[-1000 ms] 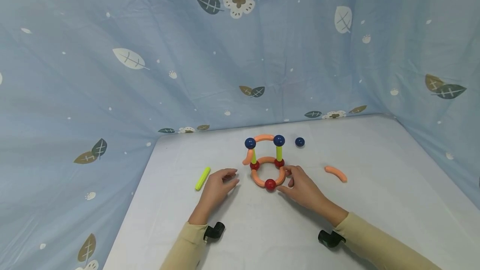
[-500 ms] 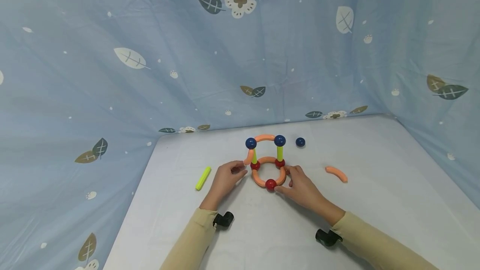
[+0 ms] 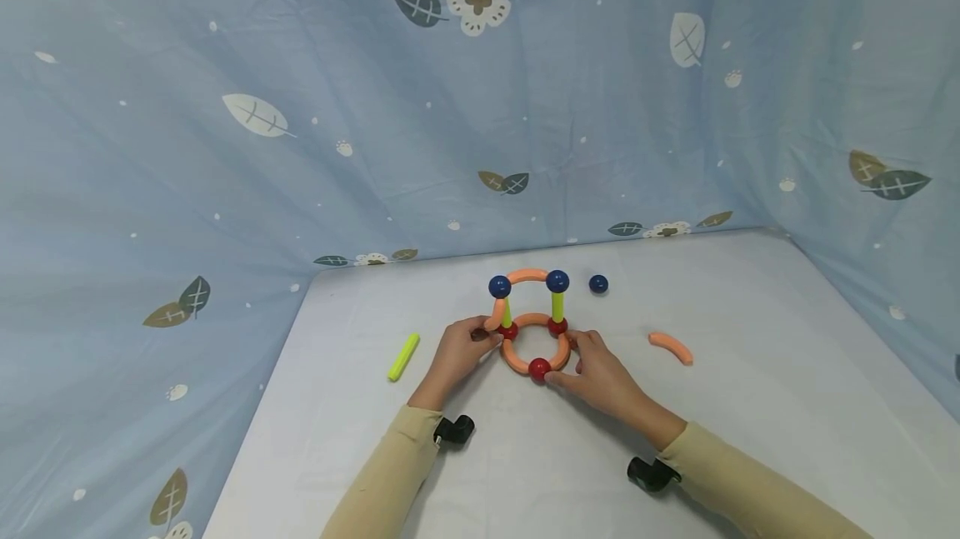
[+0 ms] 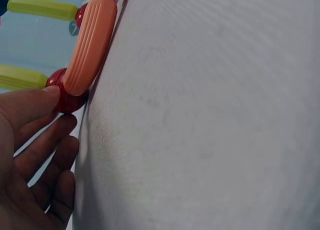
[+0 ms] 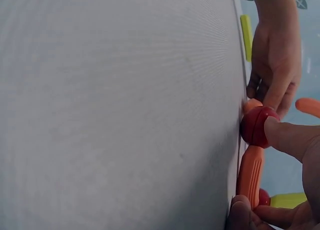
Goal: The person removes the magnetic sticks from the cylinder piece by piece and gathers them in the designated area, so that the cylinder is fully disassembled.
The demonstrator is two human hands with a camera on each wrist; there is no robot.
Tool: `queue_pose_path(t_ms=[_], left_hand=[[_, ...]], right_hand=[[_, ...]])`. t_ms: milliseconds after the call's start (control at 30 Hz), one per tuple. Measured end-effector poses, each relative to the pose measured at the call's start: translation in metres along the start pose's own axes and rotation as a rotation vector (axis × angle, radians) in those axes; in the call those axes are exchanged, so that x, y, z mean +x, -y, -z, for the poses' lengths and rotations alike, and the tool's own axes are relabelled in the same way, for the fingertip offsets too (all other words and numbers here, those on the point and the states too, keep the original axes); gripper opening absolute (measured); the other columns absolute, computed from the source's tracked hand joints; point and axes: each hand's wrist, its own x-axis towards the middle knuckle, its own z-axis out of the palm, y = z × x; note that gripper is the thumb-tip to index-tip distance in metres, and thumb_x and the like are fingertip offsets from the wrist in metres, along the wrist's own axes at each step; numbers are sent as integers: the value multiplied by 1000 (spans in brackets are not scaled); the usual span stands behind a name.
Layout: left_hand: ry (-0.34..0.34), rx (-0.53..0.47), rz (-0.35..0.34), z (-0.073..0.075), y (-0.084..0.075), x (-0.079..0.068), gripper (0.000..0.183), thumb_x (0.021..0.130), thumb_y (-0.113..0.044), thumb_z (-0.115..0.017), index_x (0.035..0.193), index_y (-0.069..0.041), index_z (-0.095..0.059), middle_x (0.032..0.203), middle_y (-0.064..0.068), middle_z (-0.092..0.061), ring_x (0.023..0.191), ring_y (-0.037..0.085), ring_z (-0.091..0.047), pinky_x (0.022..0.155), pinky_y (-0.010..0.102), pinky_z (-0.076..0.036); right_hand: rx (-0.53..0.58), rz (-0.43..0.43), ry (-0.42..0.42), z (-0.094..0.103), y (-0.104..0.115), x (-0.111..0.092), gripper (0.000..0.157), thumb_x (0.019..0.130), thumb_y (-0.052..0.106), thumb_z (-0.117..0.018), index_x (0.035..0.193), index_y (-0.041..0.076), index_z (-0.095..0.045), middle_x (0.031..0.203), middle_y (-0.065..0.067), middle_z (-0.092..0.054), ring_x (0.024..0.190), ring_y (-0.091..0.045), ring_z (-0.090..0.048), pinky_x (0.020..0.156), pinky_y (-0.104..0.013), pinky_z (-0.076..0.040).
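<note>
1. Ball-and-rod frame (image 3: 532, 319): stands upright on the white table (image 3: 517, 481), between left hand (image 3: 459, 353) and right hand (image 3: 603, 376).
2. Base: forms a ring on the table, with left red ball (image 3: 507, 331), right red ball (image 3: 557, 326) and front red ball (image 3: 539, 370) linked by orange curved rods (image 3: 513, 357).
3. Uprights: comprise two yellow-green rods (image 3: 557, 307), rising from left and right red balls to two blue balls (image 3: 557, 281).
4. Top: includes upper curved rod (image 3: 527, 275), bridging both blue balls, and hanging curved rod (image 3: 495, 316), attached below the left one with lower end free of any ball.
5. Left hand: grasps left red ball, with thumb laid on its surface and outer fingers bent; sits just beside hanging curved rod, cannot tell whether touching.
6. Right hand: grasps base at front right, with thumb on front red ball and fingers at the far end of the adjoining rod.
7. Loose parts: lie on the table, apart from the frame. Include loose green rod (image 3: 403, 357) left of left hand, loose blue ball (image 3: 598, 284) behind and right of the frame, and loose curved rod (image 3: 671, 348) farther right.
8. Wrists: carry black cameras (image 3: 455, 429) at tan sleeves (image 3: 390, 472).
9. Background: consists of blue cloth (image 3: 375, 64) with printed leaves and flowers.
</note>
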Motion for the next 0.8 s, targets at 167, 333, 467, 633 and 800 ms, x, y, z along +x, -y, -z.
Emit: queue_pose_path(t_ms=[167,333,467,633,800], left_hand=[[-3,2,-1,2,0,-1,28,93,-23,-76,119,-11,-75,103,0,-74,92,15,-67,83,35,-56],[-4,21,5,4,0,-4,27,92,-24,-77,116,-13,-75,101,-3,-74,90,12,-65,81,34,-55],[-3,24,12,5,0,-7,25,92,-24,-77,114,-14,-75,101,-5,-73,90,11,-65,82,34,-55],[-14,29,-9,5,2,-10,21,93,-23,-77,113,-15,-74,102,-4,-72,92,12,-66,85,35,-55],[-14,30,-9,4,3,-11,25,93,-22,-76,117,-14,-73,105,-4,-73,94,13,-67,86,35,-56]], right_hand=[[-15,7,9,2,0,1,88,82,43,-85,146,-3,-47,126,-15,-53,83,-17,-51,63,-26,-47],[-14,33,10,6,0,-1,84,82,39,-86,147,0,-49,122,-12,-55,79,-17,-51,59,-25,-46],[-5,73,6,11,-3,-1,79,83,33,-85,146,1,-51,119,-10,-57,76,-15,-50,56,-25,-44],[3,90,7,13,-6,1,72,86,30,-83,145,2,-53,117,-9,-58,75,-14,-50,55,-24,-43],[26,111,-12,11,-7,-1,63,85,23,-84,137,0,-58,113,-8,-58,78,-14,-51,57,-24,-45]])
